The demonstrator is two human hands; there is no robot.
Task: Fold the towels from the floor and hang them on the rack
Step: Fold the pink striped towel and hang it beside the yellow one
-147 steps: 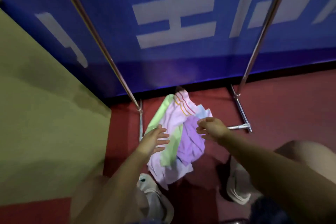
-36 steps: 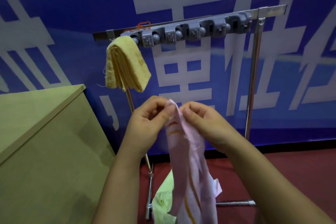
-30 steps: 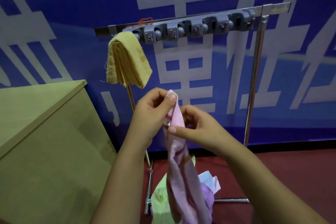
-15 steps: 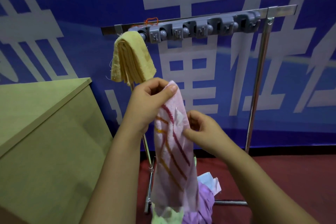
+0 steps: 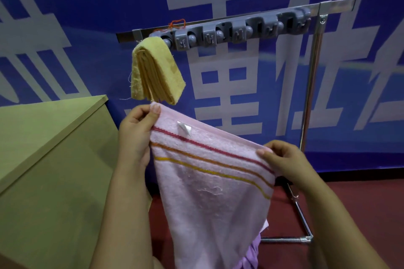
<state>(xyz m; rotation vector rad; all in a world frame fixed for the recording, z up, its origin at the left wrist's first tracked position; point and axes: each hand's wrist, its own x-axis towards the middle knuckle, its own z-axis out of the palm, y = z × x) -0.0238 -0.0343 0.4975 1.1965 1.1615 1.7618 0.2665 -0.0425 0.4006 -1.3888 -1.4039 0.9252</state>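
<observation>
Pink towel (image 5: 209,192) with red, orange and yellow stripes hangs spread in front of the rack (image 5: 240,28), held by its top edge. Left hand (image 5: 135,135) pinches the upper corner just below the rack's folded yellow towel (image 5: 156,72), thumb over the hem. Right hand (image 5: 282,159) pinches the opposite corner, lower, near the rack's right post. Purple cloth (image 5: 251,255) lies on the red floor (image 5: 349,214) beneath. Green cabinet (image 5: 50,170) stands left of the rack.

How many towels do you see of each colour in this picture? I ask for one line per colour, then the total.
Yellow towel, on the rack: 1
Pink towel, held by both hands: 1
Purple towel, partly hidden: 1
Total: 3
</observation>
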